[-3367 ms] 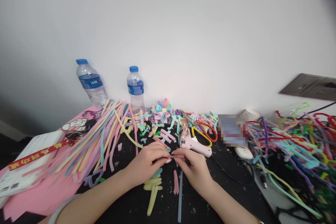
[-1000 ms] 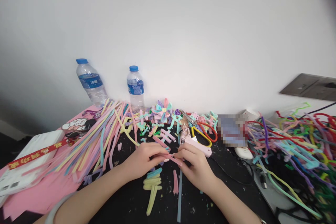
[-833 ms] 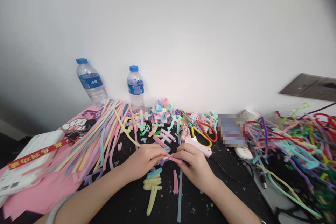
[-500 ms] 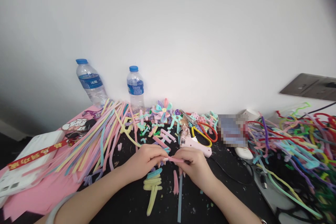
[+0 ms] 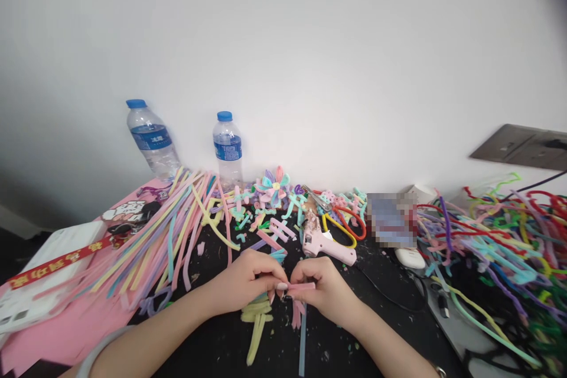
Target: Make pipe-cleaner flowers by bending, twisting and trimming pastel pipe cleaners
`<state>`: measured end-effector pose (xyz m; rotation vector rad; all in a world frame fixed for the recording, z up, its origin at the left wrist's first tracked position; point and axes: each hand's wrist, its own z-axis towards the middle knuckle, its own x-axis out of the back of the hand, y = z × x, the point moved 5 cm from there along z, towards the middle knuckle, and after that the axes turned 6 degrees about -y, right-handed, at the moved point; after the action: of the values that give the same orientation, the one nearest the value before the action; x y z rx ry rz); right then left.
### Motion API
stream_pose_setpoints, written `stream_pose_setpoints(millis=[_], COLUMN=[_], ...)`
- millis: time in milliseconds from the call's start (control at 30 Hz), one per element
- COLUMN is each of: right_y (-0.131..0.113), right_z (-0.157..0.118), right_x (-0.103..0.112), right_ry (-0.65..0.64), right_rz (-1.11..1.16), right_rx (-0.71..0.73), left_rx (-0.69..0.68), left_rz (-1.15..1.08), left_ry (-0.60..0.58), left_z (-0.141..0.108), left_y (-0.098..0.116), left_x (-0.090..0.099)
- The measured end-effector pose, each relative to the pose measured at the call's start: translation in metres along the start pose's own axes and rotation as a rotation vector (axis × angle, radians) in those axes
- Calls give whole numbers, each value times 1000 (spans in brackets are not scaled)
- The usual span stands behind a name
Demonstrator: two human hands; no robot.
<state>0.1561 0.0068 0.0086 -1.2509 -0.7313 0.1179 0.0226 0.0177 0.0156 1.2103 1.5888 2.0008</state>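
Note:
A short pink fuzzy strip [image 5: 303, 286] is pinched between my two hands over the black table. My left hand [image 5: 252, 279] grips its left end with fingertips, and my right hand [image 5: 322, 289] closes round it from the right. Just below lie yellow fuzzy pieces [image 5: 257, 322], more pink pieces [image 5: 297, 314] and a translucent glue stick [image 5: 303, 339]. Beyond my right hand rests a pink glue gun [image 5: 325, 245]. The fingers partly cover the strip's left end.
Two water bottles [image 5: 153, 142] [image 5: 228, 150] stand by the wall. Long pastel stems [image 5: 177, 230] spread at left beside a white box [image 5: 57, 266]. Scissors with yellow and red handles [image 5: 348, 229] lie behind the glue gun; tangled coloured stems [image 5: 509, 260] cover the right.
Both hands have moved slightly down toward me with the pink strip, now partly covering the loose pieces below. My hands are closer together.

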Motion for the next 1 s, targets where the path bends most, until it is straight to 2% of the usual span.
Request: stream_pose_setpoints(millis=[167,533,733,900,1000], right_y=[3,-4,5,2,3], right_z=[-1,-1,-2,-2,-2], right_x=[-6,-10,-17,-28,-29], right_ry=[-31,4,29,92,104], right_rz=[107,294,449,744,840], right_rx=[-37,-117,-189,-284,-327], left_rx=[21,-58,-227,-416,-434], left_rz=[-109,133,308,523,523], left_ry=[6,156,201,262,272], left_z=[-1,-2,-7,-14,-14], left_y=[0,5,15,20,21], left_x=[-3,3,1,-5,-4])
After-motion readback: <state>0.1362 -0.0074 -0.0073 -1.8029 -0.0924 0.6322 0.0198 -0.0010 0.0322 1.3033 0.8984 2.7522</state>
